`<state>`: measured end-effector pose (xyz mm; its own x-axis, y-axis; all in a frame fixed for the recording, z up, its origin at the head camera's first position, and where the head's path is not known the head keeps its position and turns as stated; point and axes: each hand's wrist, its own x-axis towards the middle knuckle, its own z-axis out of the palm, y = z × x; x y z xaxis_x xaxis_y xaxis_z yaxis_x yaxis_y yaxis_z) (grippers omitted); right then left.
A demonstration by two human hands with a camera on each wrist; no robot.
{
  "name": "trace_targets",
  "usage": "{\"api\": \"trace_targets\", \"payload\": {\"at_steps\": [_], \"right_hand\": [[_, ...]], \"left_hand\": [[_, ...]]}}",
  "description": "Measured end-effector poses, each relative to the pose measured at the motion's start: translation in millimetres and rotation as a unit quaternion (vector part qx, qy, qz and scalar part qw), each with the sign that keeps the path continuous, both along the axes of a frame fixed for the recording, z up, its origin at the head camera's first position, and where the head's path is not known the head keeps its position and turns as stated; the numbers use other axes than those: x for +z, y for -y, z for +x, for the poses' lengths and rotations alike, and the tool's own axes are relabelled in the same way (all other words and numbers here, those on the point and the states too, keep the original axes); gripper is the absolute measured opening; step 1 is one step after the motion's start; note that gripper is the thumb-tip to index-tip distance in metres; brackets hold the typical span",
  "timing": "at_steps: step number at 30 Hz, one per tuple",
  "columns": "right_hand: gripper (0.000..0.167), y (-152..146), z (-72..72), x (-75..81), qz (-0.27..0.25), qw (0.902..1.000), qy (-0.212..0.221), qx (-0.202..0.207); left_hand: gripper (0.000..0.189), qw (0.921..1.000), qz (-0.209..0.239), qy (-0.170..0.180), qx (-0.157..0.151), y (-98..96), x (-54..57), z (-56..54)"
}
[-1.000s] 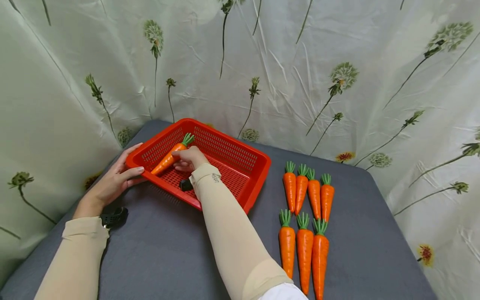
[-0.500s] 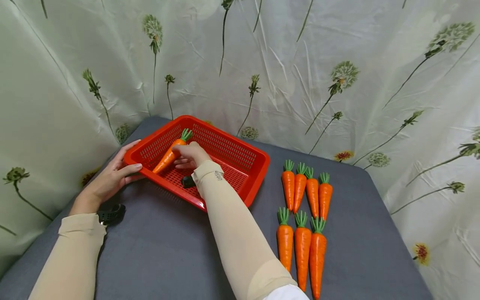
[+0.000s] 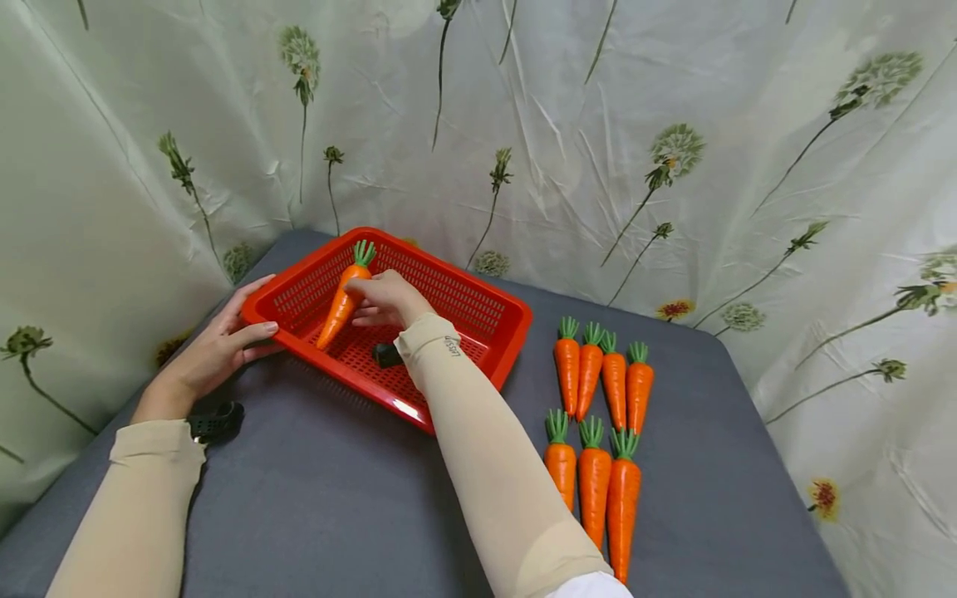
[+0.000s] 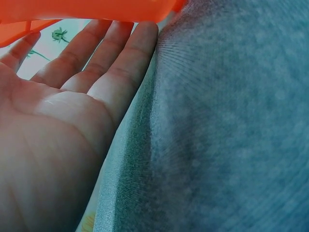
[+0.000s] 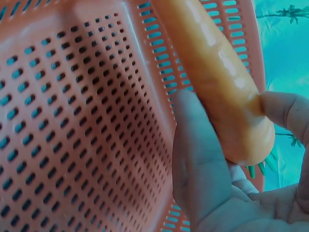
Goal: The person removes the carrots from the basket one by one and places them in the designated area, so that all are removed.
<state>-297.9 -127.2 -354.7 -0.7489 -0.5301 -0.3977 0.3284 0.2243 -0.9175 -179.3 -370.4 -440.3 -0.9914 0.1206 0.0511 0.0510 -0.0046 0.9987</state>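
An orange carrot with green stubby tops (image 3: 343, 299) slants inside a red perforated basket (image 3: 411, 405). My right hand (image 3: 385, 297) holds it near its thick end, between thumb and fingers. In the right wrist view the carrot (image 5: 217, 72) passes between the thumb and fingers over the basket's slotted wall; whether its tip touches the basket cannot be told. My left hand (image 3: 213, 357) touches the basket's left corner, the thumb at the near side and the fingers along the left end. The left wrist view shows its fingers (image 4: 91, 63) mostly straight, their tips hidden behind the basket.
Several carrots lie on the grey cloth-covered table (image 3: 329, 507) to the right, in a back row (image 3: 566, 365) and a front row (image 3: 594, 490). The right forearm overlaps part of the front row. A flower-printed curtain (image 3: 419, 108) hangs behind and beside the table.
The carrot in my right hand has turned more upright and shifted slightly right within the basket. My left hand stays at the basket's corner. The whole head view has drifted slightly.
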Motion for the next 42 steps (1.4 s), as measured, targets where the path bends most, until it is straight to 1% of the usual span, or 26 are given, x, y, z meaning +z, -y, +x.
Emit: {"api": "trace_targets", "payload": {"at_steps": [5,11,14,18,23,27,30,34,37,42], "right_hand": [[0.013,-10,-3.8,3.6,-0.005,1.0000,0.002,0.003],[0.012,-24,-5.6,9.3,0.013,0.9995,-0.024,0.018],[0.013,-32,-6.1,11.9,0.021,0.9990,-0.031,0.022],[0.023,-42,-7.5,14.0,0.026,0.9986,-0.038,0.026],[0.041,-54,-9.1,16.2,0.028,0.9980,-0.046,0.032],[0.043,-65,-10.2,18.4,0.034,0.9974,-0.053,0.034],[0.043,-71,-10.5,19.5,0.038,0.9971,-0.057,0.033],[0.039,-80,-10.3,21.4,0.044,0.9959,-0.070,0.038],[0.038,-85,-10.6,22.9,0.050,0.9947,-0.078,0.044],[0.044,-94,-12.2,26.0,0.048,0.9951,-0.076,0.040]], "left_hand": [[0.080,0.9999,-0.012,-0.001,0.004,-0.1,-0.1,-0.5],[0.079,0.9999,-0.014,-0.008,0.002,-0.7,-1.4,1.2],[0.079,0.9996,-0.025,-0.008,0.005,-0.2,-2.1,1.8],[0.079,0.9996,-0.027,-0.010,0.002,0.1,-3.1,2.1],[0.077,0.9997,-0.011,-0.019,-0.007,-0.8,-4.6,1.5],[0.077,0.9996,-0.015,-0.023,-0.008,-1.0,-4.6,0.7],[0.077,0.9996,-0.022,-0.015,0.000,-0.3,-4.9,0.7],[0.077,0.9998,-0.016,-0.011,0.004,0.2,-5.1,0.5],[0.077,0.9999,-0.003,-0.015,-0.003,0.0,-4.8,0.6],[0.076,0.9996,0.020,-0.019,-0.012,-0.1,-4.4,1.3]]}}
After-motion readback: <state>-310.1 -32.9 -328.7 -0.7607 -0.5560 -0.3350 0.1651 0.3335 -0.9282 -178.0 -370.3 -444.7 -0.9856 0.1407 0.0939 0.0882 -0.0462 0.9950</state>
